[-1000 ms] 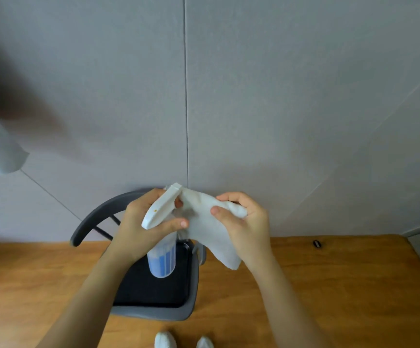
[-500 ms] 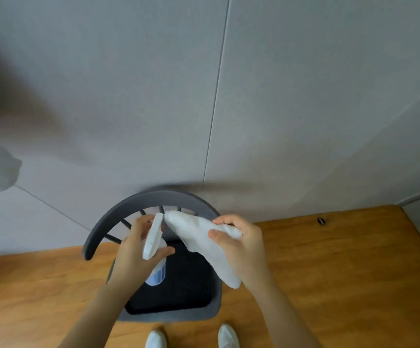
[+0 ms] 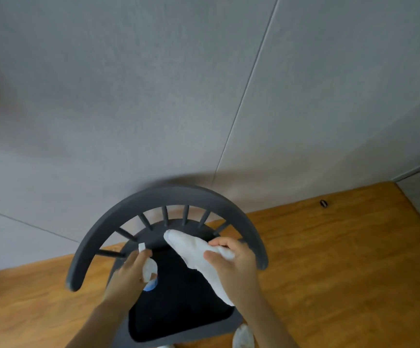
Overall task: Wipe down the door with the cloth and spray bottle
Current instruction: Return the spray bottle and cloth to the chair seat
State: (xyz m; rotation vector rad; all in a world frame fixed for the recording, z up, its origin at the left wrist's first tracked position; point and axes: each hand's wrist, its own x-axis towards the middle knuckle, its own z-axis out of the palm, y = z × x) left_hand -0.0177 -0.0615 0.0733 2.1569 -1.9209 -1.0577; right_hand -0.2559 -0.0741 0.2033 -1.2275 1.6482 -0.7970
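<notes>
Both hands are busy above the dark chair (image 3: 168,197): the left hand (image 3: 128,275) grips the spray bottle (image 3: 150,270) by its neck, over the seat. The right hand (image 3: 234,264) pinches the white cloth (image 3: 196,249), which droops across the seat, near the grey wall (image 3: 128,96).

The cloth (image 3: 199,257) looks soft and white. The chair (image 3: 168,197) is dull dark grey. The floor (image 3: 342,259) is smooth wood.
</notes>
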